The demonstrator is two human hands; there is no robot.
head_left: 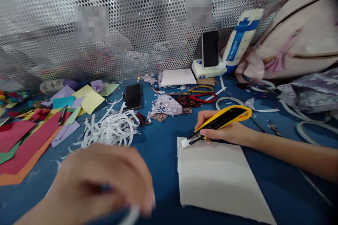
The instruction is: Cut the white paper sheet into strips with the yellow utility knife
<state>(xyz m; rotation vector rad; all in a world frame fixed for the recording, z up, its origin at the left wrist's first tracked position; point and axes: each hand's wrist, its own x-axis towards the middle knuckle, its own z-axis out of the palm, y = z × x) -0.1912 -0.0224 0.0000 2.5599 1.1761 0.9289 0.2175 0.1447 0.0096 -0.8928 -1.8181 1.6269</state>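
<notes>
My right hand (224,132) grips a yellow-and-black utility knife (221,119) over the top left corner of a grey-white board (219,179). The knife's tip rests near that corner, and a narrow white edging shows along the board's left side. Closer to me, my left hand (105,179) is blurred, its fingers curled together. A white strip (132,214) pokes out below its fingertips, apparently pinched there. Beyond this hand lies a tangled heap of white strips (111,126).
Coloured paper (44,140) spreads over the left side. Behind the board are a dark phone (133,96), patterned fabric scraps (167,105) and red-handled scissors (203,99). A perforated metal screen (148,24) backs the blue table; a bottle (241,42) and pink bag (298,35) stand right.
</notes>
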